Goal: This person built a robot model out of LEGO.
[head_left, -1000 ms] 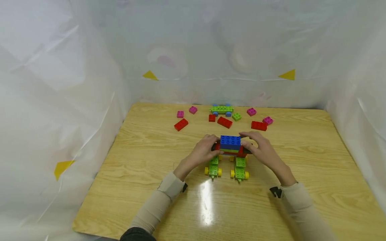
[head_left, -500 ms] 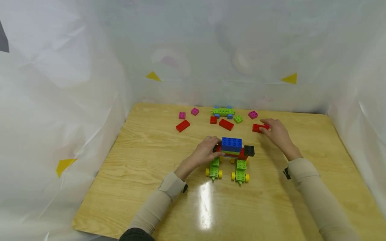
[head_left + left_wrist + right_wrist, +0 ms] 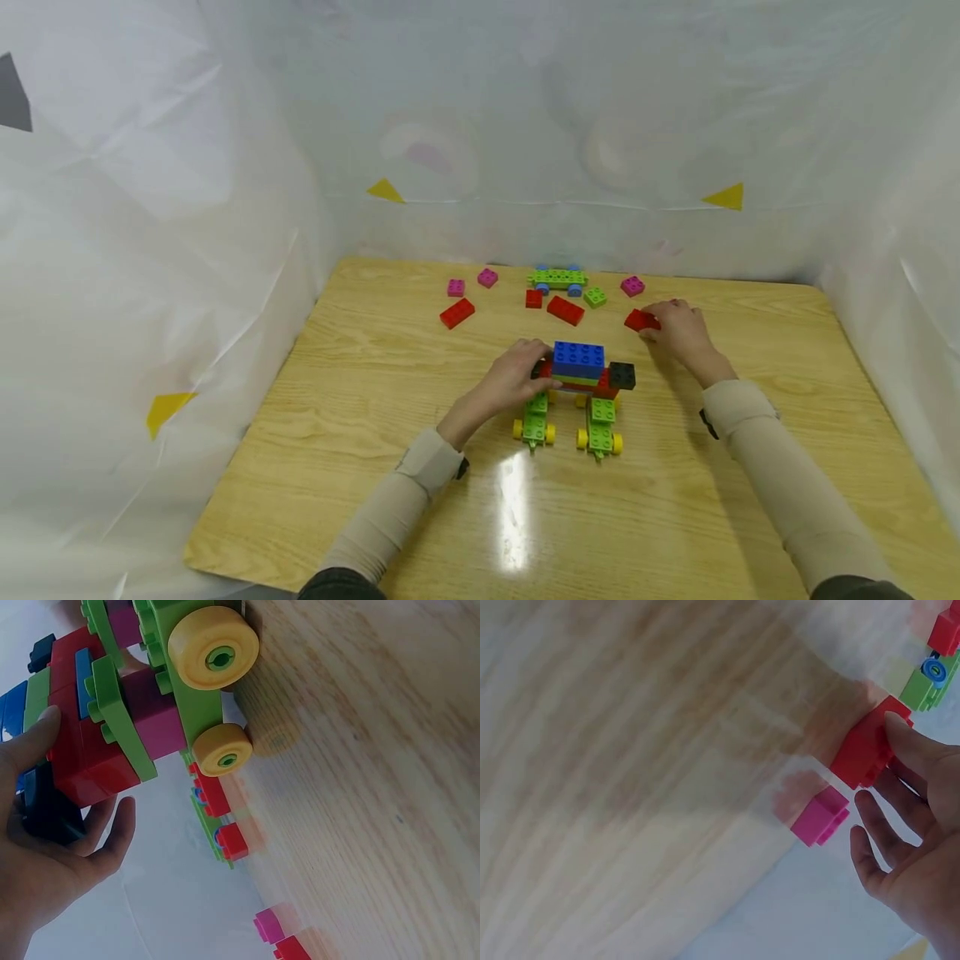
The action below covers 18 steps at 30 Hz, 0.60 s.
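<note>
My left hand point(image 3: 513, 377) grips the left end of a toy brick model point(image 3: 579, 360). In the left wrist view the thumb lies against its red bricks point(image 3: 97, 761), the other fingers reach behind, and a black brick point(image 3: 49, 806) sits near the palm. Blue bricks top the model; green wheeled bases point(image 3: 600, 433) with yellow wheels carry it. At the back right, my right hand point(image 3: 681, 329) pinches a red brick point(image 3: 641, 320) between thumb and fingers. A pink brick point(image 3: 821, 817) lies beside that hand in the right wrist view. Another black brick point(image 3: 622, 374) caps the model's right end.
Along the table's back edge lie a green base with blue wheels point(image 3: 558, 279), a small green brick point(image 3: 595, 297), loose red bricks point(image 3: 566, 310) and pink bricks point(image 3: 632, 286). White sheeting point(image 3: 525, 150) rises behind and at both sides of the wooden table point(image 3: 360, 383).
My right hand has left the model's right end, reached to the back right and taken hold of a red brick, now turned slightly. The left hand has stayed on the model.
</note>
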### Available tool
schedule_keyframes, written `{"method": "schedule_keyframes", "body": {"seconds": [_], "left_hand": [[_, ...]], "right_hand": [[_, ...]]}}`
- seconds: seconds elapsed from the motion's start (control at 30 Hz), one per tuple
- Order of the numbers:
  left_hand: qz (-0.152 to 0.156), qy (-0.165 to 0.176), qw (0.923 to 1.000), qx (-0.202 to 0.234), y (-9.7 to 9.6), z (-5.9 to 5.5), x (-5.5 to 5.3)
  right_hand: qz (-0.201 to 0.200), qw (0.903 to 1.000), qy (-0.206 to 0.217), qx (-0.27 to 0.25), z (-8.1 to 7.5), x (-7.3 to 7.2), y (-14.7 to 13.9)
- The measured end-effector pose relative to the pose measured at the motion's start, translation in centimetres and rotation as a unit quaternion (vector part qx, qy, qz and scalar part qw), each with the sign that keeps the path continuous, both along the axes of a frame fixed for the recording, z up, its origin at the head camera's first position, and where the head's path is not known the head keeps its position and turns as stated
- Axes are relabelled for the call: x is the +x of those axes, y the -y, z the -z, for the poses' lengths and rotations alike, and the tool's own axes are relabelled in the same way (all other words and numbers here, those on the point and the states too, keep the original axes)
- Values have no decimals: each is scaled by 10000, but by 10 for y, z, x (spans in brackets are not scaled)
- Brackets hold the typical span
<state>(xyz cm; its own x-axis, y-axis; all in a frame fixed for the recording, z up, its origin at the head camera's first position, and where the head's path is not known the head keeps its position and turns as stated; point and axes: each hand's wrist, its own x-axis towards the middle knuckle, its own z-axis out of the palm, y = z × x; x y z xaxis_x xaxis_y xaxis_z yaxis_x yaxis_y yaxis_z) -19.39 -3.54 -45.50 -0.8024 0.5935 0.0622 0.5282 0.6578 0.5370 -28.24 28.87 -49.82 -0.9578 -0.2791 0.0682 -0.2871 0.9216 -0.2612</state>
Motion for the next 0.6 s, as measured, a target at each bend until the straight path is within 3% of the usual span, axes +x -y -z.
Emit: {"method": "schedule_keyframes", "body": {"seconds": [0.1,0.3,0.6], "left_hand": [[8,12,10000,15,0,0,0],[33,41,10000,53,0,0,0],[31,7,10000,58,0,1,-1]], "right_hand": [[-34,10000,-9,-49,1,1,1],[-99,9958,87,-907,-13,11,4],[-974,9764,-536,-1854,-83,54,36]]}}
